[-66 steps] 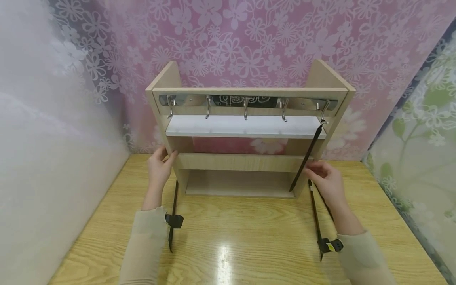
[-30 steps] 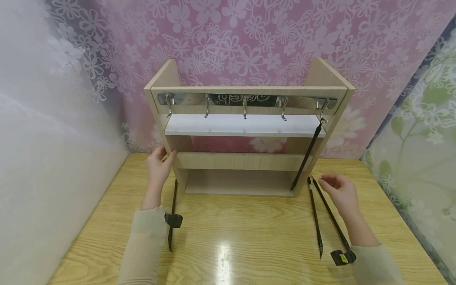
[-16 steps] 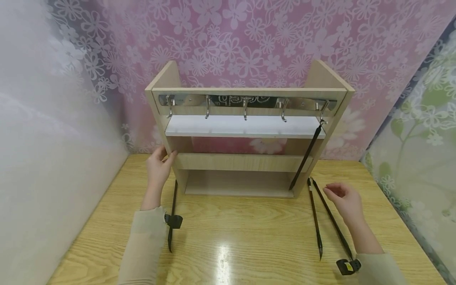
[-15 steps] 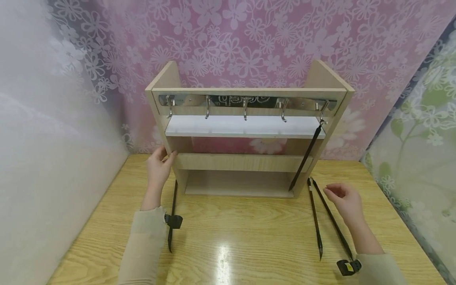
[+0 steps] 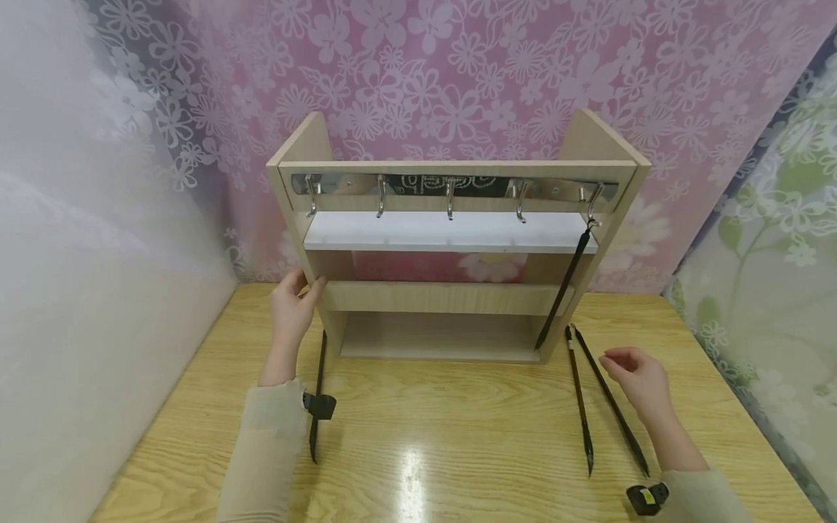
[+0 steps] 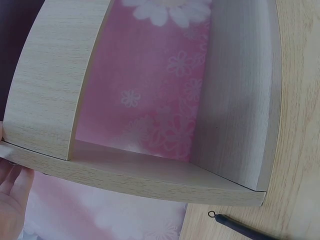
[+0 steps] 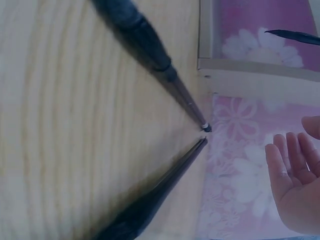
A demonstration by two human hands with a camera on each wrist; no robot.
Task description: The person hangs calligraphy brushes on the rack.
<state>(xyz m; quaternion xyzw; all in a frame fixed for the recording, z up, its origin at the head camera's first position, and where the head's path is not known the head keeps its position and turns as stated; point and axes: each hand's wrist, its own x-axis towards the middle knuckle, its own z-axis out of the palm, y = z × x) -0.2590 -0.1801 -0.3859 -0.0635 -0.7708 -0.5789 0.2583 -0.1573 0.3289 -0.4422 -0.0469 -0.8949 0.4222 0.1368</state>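
A light wooden rack [image 5: 451,299] stands on the table, with a strip of metal hooks along its top bar. My left hand [image 5: 293,311] grips the rack's left side panel, thumb in front; the left wrist view shows its fingers [image 6: 20,187] behind that panel. From the rightmost hook a dark writing brush [image 5: 564,288] hangs by its loop, tilted, tip down. My right hand [image 5: 641,381] hovers at the right with fingers loosely bent, holding nothing. Beside it lie a brown-handled brush [image 5: 579,396] and a black brush [image 5: 612,403], tips toward me.
Another dark brush [image 5: 322,363] lies left of the rack, partly behind the left wrist camera. A white shelf [image 5: 451,231] spans the rack under the hooks. Flowered pink sheeting [image 5: 445,80] rises behind, and a pale wall [image 5: 118,240] borders the table's left side.
My right hand has left the rack's right side and drawn off to the right and toward me. The hanging brush has swung slightly. My left hand has stayed on the panel.
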